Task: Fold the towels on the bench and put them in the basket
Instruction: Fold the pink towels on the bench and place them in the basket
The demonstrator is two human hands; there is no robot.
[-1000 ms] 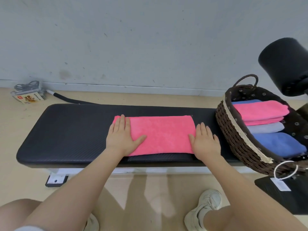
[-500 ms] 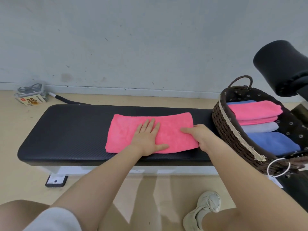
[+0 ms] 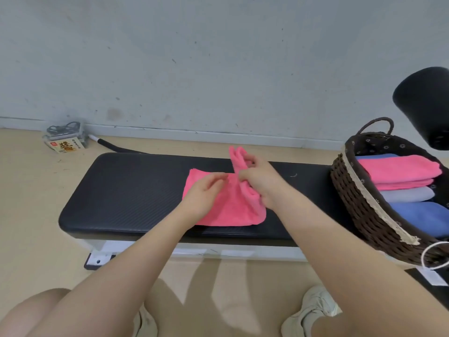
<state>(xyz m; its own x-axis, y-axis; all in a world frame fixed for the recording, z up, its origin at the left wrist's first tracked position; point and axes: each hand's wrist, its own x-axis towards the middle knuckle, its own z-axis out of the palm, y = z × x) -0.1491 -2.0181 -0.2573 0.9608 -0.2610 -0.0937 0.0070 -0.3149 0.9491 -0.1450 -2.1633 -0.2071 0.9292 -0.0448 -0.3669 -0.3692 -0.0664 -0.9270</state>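
Observation:
A pink towel (image 3: 230,210) lies on the black padded bench (image 3: 126,190), near its middle. My right hand (image 3: 261,182) is shut on the towel's right end, which stands lifted and bunched above the bench. My left hand (image 3: 202,194) rests on the towel's left half with fingers curled; whether it pinches the cloth I cannot tell. The brown wicker basket (image 3: 352,200) sits at the bench's right end. It holds folded pink, grey and blue towels stacked side by side.
A grey wall runs behind the bench. On the floor at the far left lie a small box with cables (image 3: 65,142) and a black hose (image 3: 109,145). A black padded roller (image 3: 425,105) hangs above the basket. My shoes and knees are below the bench.
My right hand has gripped the towel's right end and carried it up and leftward over the rest. My left hand lifted off its flat press at the towel's middle.

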